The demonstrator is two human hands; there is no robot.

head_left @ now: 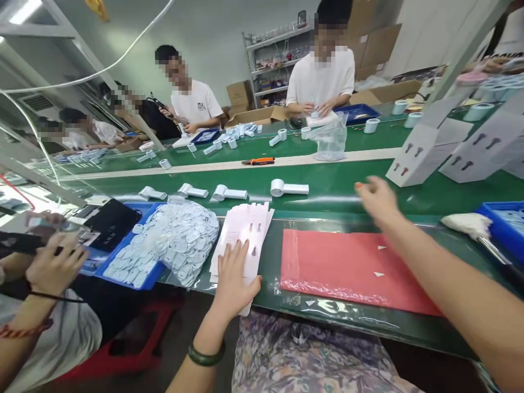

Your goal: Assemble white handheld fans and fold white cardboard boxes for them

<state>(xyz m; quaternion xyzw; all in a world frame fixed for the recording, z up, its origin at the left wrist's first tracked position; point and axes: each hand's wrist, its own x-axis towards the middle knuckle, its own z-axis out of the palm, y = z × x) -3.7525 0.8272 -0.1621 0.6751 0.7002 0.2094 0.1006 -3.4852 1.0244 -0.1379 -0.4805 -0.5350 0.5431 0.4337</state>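
Left hand (pixel 235 275): grip released, palm flat on the stack of white card sheets (pixel 245 229) at the near edge of the green bench (pixel 327 191); print on the sheets is too small to read. Right hand (pixel 379 201): blurred, raised over the bench beyond the red plastic sheet (pixel 352 267); whether its grip is clenched or released cannot be told. Blue tray (pixel 143 281), left of the stack: holds a clear bag of small white parts (pixel 172 240). White boxes (pixel 426 150), far right: printed with small product pictures; no text legible. White handheld units (pixel 289 188) lie in a row on the belt; blue bin (pixel 501 224) at right is cut off.
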